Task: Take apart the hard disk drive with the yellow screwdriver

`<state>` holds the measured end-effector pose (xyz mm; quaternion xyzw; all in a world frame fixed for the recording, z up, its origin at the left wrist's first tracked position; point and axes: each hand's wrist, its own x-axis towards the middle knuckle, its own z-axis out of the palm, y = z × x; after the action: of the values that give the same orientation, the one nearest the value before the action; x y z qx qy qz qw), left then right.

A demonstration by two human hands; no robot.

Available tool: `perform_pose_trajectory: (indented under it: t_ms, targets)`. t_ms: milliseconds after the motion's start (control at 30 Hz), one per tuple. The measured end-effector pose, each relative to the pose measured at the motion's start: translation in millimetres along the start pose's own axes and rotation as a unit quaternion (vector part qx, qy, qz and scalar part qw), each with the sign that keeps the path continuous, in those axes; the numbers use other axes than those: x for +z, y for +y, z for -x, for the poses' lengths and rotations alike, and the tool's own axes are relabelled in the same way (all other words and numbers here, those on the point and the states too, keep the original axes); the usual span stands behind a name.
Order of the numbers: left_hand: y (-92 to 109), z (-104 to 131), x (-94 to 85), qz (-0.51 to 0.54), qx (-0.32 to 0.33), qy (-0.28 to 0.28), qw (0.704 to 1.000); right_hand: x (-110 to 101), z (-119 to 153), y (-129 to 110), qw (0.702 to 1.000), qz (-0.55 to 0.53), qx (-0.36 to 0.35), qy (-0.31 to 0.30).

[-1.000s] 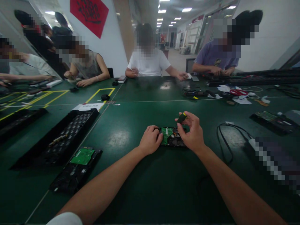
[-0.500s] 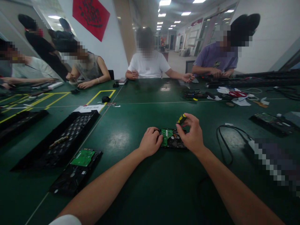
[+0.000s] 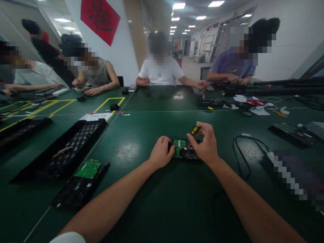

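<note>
A hard drive (image 3: 186, 154) with a green circuit board (image 3: 180, 144) lies on the table in front of me. My left hand (image 3: 162, 152) grips its left end, the thumb along the near side and the fingers over the far side. Above its right part, my right hand (image 3: 205, 141) holds a yellow-and-black screwdriver (image 3: 195, 129) by the handle, tilted. The screwdriver's tip is too small to make out, so I cannot tell whether it touches the drive. Another drive (image 3: 81, 185) with a green board lies to the left, near my left forearm.
Long black trays (image 3: 63, 152) stand at the left. Right of my hands are a looped black cable (image 3: 236, 152) and another drive-like unit (image 3: 291, 133). Tools, cables and white scraps (image 3: 260, 109) lie farther back. Co-workers (image 3: 160, 71) sit across the green table (image 3: 152, 118).
My right hand and the screwdriver have shifted very slightly left. The left hand keeps its hold on the drive. The view has moved a little.
</note>
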<state>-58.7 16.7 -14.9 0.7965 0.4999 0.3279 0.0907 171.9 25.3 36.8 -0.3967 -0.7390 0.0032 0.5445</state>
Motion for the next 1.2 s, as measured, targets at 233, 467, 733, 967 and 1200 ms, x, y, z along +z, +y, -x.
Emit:
perform_pose_trajectory:
  t_ms: [233,467,733,967,1200]
  targets:
    - [4.0,0.2,-5.9,0.028,0.023,-0.009,0.999,1.1,-2.8,1.1,1.000,0.019,0.007,0.008]
    - [6.2,1.4,-4.9,0.030,0.052,-0.030,0.998,-1.4,-5.8,-5.7,1.000,0.006,-0.003,-0.026]
    - [6.6,1.1,-5.5,0.030,0.056,-0.039,0.997,2.1,-8.0,-3.9,1.000,0.025,-0.005,-0.018]
    - [7.2,0.1,-4.9,0.036,0.060,-0.045,0.997,0.1,-7.7,-3.2,1.000,0.029,-0.005,-0.001]
    - [5.6,1.1,-4.4,0.032,0.052,-0.045,0.997,3.3,-8.2,-3.8,1.000,0.029,0.000,0.008]
